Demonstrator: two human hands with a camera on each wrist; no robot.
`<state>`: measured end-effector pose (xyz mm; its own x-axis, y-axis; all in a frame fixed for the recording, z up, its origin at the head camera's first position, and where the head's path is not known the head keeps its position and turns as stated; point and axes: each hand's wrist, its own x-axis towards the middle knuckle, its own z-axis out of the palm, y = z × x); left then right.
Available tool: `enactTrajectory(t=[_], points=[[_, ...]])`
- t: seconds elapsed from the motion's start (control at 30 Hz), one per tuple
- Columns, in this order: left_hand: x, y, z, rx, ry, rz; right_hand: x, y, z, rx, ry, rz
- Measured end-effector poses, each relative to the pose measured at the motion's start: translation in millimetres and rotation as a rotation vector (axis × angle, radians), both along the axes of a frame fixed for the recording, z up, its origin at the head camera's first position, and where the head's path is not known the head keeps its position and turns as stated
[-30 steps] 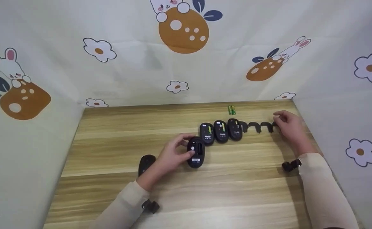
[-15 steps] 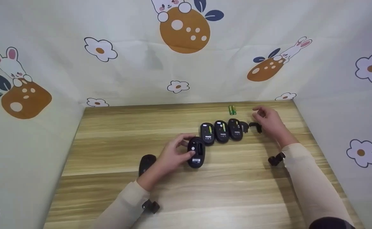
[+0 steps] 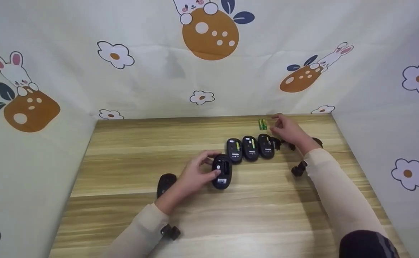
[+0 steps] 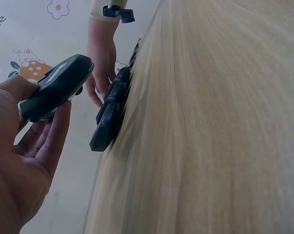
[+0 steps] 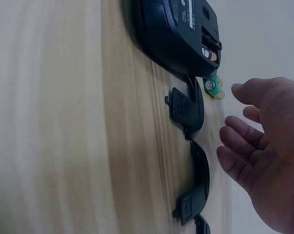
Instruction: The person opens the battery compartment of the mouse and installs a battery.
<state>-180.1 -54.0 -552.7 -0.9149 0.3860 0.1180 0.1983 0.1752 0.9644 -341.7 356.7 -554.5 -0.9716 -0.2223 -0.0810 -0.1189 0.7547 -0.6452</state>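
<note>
My left hand [image 3: 196,173] grips a black computer mouse [image 3: 222,181], underside up, its battery compartment uncovered and with no battery visible in it. The left wrist view shows that mouse [image 4: 59,90] raised off the table between thumb and fingers. To the right of two green batteries [image 3: 262,124], my right hand [image 3: 291,132] hovers with fingers loosely bent and nothing between them. In the right wrist view a gap separates the fingertips [image 5: 240,91] from the battery end [image 5: 211,85]. Black battery covers [image 5: 186,109] lie under the right hand, partly hidden by it in the head view.
Three upturned mice [image 3: 250,148] stand in a row, each with a battery in its compartment. Another black mouse [image 3: 165,183] lies at the left, partly behind the left forearm. A patterned cloth [image 3: 152,79] walls the wooden table [image 3: 130,143] at the back and sides.
My right hand has moved left from the far-right covers, passing above them, to beside the green batteries. The left hand still holds the mouse in about the same place.
</note>
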Motion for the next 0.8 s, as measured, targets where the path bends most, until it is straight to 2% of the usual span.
enactTrajectory(t=[0.27, 0.53, 0.8], points=[[-2.4, 0, -2.9, -0.037, 0.012, 0.003, -14.3, -12, 1.4, 0.069, -0.074, 0.090], [-2.8, -1, -3.3, -0.039, 0.018, 0.006, -20.3, -14, 1.8, 0.103, -0.047, 0.149], [-2.5, -2, -2.1, -0.057, -0.003, 0.011, -24.2, -14, 0.4, 0.107, -0.065, 0.159]])
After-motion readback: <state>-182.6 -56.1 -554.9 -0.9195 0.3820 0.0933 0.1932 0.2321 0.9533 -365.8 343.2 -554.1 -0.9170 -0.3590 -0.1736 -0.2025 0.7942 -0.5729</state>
